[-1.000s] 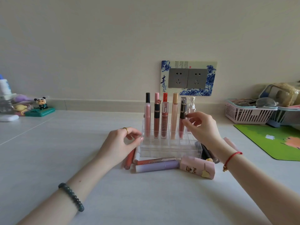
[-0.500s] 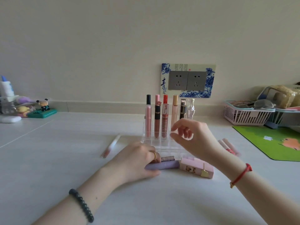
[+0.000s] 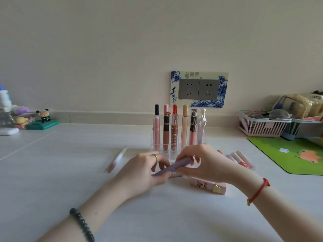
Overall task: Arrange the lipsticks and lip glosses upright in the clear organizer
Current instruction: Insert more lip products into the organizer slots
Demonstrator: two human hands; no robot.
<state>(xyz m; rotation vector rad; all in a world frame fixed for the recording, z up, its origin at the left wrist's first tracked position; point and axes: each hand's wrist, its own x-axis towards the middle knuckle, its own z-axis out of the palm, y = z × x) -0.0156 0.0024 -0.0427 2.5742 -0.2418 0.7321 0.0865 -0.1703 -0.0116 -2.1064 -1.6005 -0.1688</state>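
Observation:
A clear organizer (image 3: 203, 139) stands mid-table with several lip glosses (image 3: 174, 131) upright in its back row. In front of it, both hands hold a purple tube (image 3: 176, 165) tilted up to the right. My left hand (image 3: 146, 172) grips its lower end and my right hand (image 3: 208, 163) pinches its upper end. A pink lipstick box (image 3: 208, 186) lies flat under my right wrist. One pale gloss (image 3: 116, 159) lies loose to the left, and several pink tubes (image 3: 239, 158) lie to the right.
A green mat (image 3: 297, 154) covers the right of the table, with white and blue baskets (image 3: 262, 125) behind it. Small figurines (image 3: 42, 117) and a white bottle (image 3: 5, 102) stand at the far left. A wall socket (image 3: 199, 89) sits behind the organizer.
My left hand left the organizer's side and picked the purple tube up off the table. My right hand came down from the upright glosses and took the tube's other end.

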